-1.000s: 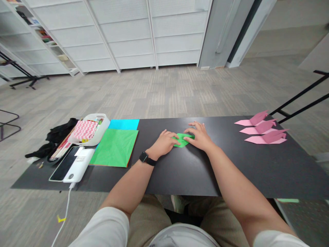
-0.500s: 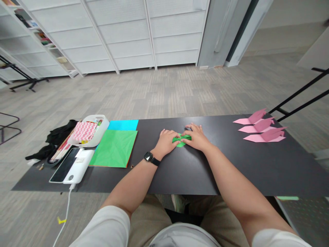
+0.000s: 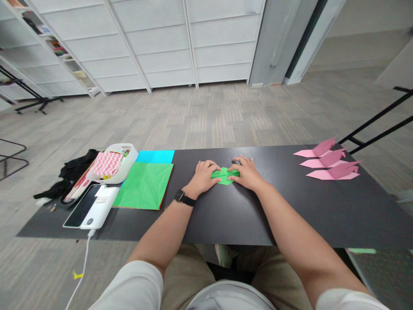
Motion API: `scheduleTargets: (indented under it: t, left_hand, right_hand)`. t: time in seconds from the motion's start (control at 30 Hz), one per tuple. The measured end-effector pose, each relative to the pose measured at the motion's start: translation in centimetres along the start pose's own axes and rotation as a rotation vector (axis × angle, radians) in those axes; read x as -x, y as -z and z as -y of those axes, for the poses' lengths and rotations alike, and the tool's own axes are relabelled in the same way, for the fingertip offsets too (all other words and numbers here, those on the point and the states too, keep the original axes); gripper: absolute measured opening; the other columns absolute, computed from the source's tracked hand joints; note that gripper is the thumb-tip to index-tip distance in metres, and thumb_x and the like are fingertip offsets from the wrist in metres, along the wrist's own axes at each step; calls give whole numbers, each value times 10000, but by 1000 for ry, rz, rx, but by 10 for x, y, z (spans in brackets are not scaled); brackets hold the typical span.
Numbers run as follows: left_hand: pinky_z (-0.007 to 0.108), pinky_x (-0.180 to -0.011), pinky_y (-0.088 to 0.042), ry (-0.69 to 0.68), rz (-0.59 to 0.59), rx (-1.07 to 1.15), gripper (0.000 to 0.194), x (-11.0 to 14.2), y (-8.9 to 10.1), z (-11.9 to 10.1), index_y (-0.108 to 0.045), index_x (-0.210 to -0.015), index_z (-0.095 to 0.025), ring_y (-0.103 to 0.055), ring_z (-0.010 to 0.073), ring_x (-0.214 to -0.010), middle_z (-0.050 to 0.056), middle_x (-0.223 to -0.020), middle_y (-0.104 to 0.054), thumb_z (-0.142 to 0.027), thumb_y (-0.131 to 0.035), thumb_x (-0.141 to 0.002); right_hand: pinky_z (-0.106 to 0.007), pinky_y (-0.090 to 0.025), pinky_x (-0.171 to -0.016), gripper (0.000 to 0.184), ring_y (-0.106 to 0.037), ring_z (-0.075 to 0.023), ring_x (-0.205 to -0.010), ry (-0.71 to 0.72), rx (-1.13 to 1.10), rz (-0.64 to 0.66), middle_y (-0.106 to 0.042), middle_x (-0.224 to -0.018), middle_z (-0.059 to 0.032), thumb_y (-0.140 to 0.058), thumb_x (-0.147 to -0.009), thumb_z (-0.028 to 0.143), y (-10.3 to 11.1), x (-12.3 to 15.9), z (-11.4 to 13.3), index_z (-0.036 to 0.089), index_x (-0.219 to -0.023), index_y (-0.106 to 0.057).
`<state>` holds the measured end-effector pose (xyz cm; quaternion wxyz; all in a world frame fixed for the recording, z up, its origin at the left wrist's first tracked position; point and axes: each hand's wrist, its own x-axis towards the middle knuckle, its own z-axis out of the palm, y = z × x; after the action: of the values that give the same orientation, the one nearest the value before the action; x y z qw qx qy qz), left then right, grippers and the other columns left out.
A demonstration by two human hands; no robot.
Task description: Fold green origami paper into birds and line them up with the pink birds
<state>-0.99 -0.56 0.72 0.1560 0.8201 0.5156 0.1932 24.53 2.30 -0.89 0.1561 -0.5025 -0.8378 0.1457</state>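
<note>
A small piece of folded green paper [image 3: 225, 175] lies on the dark table in front of me, with creases running along its middle. My left hand [image 3: 205, 175] grips its left end between thumb and fingers. On the right end, my right hand [image 3: 247, 173] pinches the paper the same way, its other fingers raised a little. The middle of the paper shows between the two hands; its ends are partly covered by my fingertips.
Green paper sheets [image 3: 145, 185] lie left of my hands, over a blue sheet [image 3: 156, 156]. Further left are a white basket [image 3: 130, 162], a phone [image 3: 82, 206], a white power bank [image 3: 98, 211] and black cloth [image 3: 77, 165]. Three pink folded-paper figures [image 3: 334, 171] stand at the right.
My left hand has shifted slightly left along the green paper, so more of its middle shows. My right hand has stayed almost in place.
</note>
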Motion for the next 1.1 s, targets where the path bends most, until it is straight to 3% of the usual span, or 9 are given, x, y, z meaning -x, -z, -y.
scheduleTargets:
  t: [0.2, 0.33, 0.5, 0.73, 0.87, 1.1]
  left_hand:
    - [663, -1295, -231, -39, 79, -6, 382, 2, 17, 5, -676, -1282, -299, -530, 292, -1393, 66, -1449, -611, -284, -779, -915]
    - [563, -1302, -301, -164, 73, 94, 348, 0, 24, 3, -673, -1309, -279, -575, 255, -1374, 78, -1435, -653, -269, -690, -962]
    - [578, -1326, -257, -234, 83, 119, 321, -2, 13, -4, -689, -1330, -277, -567, 240, -1428, 63, -1477, -671, -275, -581, -1027]
    - [637, -1322, -230, -203, 158, 29, 360, -1, 0, -12, -687, -1399, -344, -498, 266, -1495, 31, -1567, -617, -350, -567, -1059]
    - [643, -1320, -228, -198, 119, -23, 315, 1, 4, -16, -739, -1326, -349, -539, 274, -1411, 38, -1475, -659, -407, -627, -1038]
    - [622, -1330, -216, -201, 55, -96, 323, 2, 8, -21, -784, -1278, -348, -575, 264, -1253, 55, -1235, -676, -497, -649, -1025]
  right_hand:
    - [-804, -167, -1240, 301, -314, -422, -1581, 4, 4, 5, -517, -1558, -77, -829, -878, 406, 0, 0, -1, 337, -1167, -777]
    - [-801, -175, -1240, 300, -333, -417, -1574, 2, 7, 1, -515, -1561, -87, -832, -876, 402, 1, 0, -1, 345, -1167, -789]
    - [-820, -174, -1229, 286, -362, -410, -1559, 6, -12, 8, -516, -1573, -64, -831, -873, 382, 4, 1, -3, 397, -1158, -813]
    - [-811, -177, -1232, 316, -366, -400, -1550, -4, -35, -30, -521, -1569, -66, -788, -887, 356, 5, 1, -5, 388, -1201, -789]
    - [-789, -177, -1247, 383, -431, -377, -1491, -42, -32, -115, -566, -1483, -91, -783, -877, 359, 3, 0, -4, 341, -1256, -730]
    - [-775, -220, -1236, 283, -536, -364, -1352, -98, -11, -238, -617, -1364, -101, -707, -933, 367, 0, -3, -3, 328, -1213, -726]
